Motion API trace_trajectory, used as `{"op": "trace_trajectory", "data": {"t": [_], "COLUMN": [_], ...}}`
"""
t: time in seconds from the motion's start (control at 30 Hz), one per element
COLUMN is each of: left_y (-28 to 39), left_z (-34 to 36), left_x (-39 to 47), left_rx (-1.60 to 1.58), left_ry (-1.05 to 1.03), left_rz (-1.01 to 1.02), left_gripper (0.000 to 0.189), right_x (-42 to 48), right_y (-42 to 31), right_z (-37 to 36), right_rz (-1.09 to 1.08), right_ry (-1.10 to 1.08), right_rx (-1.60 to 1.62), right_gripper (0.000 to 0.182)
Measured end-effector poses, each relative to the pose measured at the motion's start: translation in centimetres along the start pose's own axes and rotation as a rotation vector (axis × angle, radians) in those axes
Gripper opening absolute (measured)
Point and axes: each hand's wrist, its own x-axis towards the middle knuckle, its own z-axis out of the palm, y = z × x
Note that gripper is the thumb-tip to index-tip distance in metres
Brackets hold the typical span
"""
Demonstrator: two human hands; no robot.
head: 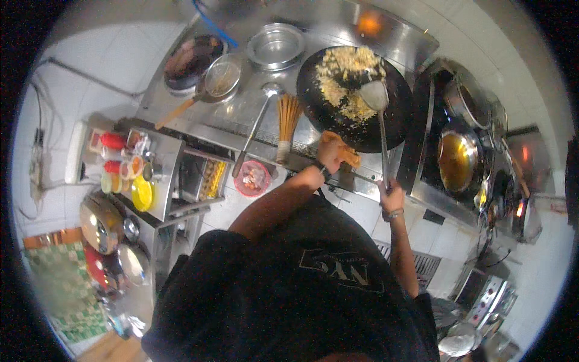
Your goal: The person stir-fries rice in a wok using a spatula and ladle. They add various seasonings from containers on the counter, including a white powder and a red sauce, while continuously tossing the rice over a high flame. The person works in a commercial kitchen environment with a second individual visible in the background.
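Note:
Fried rice (332, 86) with yellow bits lies in a large black wok (312, 113) on the steel range. My right hand (392, 197) is closed round the handle of a long metal wok spatula (374, 96), whose blade rests over the rice at the wok's right side. My left hand (329, 151) grips an orange cloth (349, 156) at the wok's near edge; the cloth hides what may be a wok handle. Left of the wok lie a bamboo wok brush (288, 120) and a long-handled ladle (258, 122).
A metal bowl (276, 45), a wooden-handled strainer (222, 76) and a dark pan (187, 63) stand at the left. A pan of brown liquid (457, 160) is at the right. A pink basket (252, 178) and a steel counter with a yellow bowl (143, 192) are lower left.

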Motion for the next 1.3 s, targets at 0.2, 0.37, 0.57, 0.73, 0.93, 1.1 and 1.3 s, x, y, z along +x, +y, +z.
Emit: {"op": "trace_trajectory", "data": {"t": [0.2,0.37,0.57,0.73,0.93,1.1,1.3], "left_y": [-9.8,1.0,-0.4,5.9,6.3,7.3,9.7], "left_z": [-0.9,-1.7,-11.8,-16.4,-20.3,-19.6,-17.6], "left_x": [6.0,3.6,-3.6,-8.9,-12.4,-12.1,-10.2], "left_rx": [-0.680,-0.889,-0.842,-1.044,-1.131,-1.198,-1.189], "left_ry": [-0.091,-0.054,-0.238,-0.137,0.124,0.244,0.304], "left_rz": [-0.195,-0.747,-0.491,-0.414,-0.189,-0.193,-0.321], "left_gripper": [0.011,0.021,0.037,0.048,0.061,0.062,0.056], "right_x": [4.5,12.1,18.0,23.6,15.3,20.2,22.2], "right_y": [4.9,3.7,-17.4,-14.6,-15.0,4.0,-6.0], "right_z": [-7.0,-17.5,-11.9,-2.3,-5.1,-4.9,7.1], "right_rz": [-0.077,-0.341,0.037,0.555,0.001,-0.622,0.005], "right_ry": [-0.434,-0.589,-0.887,-0.730,-0.852,-0.547,-0.543], "right_rx": [-0.574,-1.011,-0.708,0.158,-0.474,-0.727,-0.544], "right_gripper": [0.033,0.041,0.061,0.052,0.064,0.038,0.031]}}
